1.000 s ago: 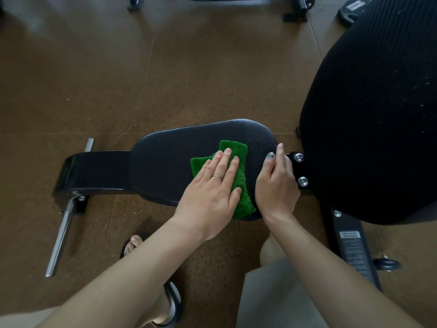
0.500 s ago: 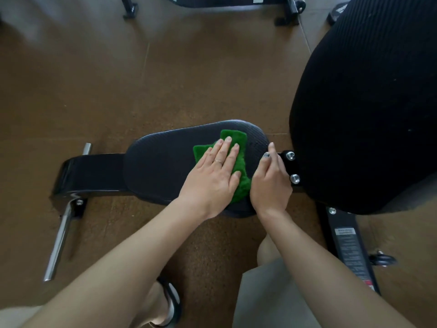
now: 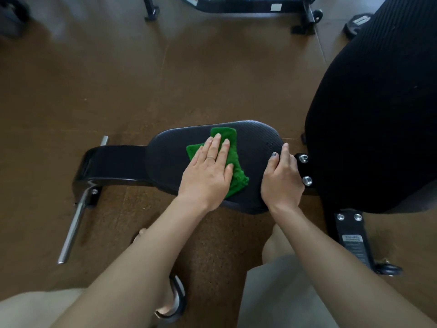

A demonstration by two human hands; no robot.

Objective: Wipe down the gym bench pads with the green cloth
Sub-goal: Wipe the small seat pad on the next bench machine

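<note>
Your flat left hand point(image 3: 208, 171) pressed the green cloth point(image 3: 233, 159) on the seat pad point(image 3: 170, 159).
Your right hand point(image 3: 281, 178) gripped its edge; the back pad point(image 3: 373, 114) blocked the frame point(image 3: 350, 235) beyond.

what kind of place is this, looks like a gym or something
Most likely a gym. A padded black bench seat on a metal frame sits on brown rubber-like flooring, another black equipment frame stands beyond, and what looks like a weight plate lies on the floor.

Under my flat left hand point(image 3: 208, 172) the green cloth point(image 3: 233, 162) lies on the black seat pad point(image 3: 255, 138), whose bench stands on brown floor point(image 3: 94, 91).
</note>
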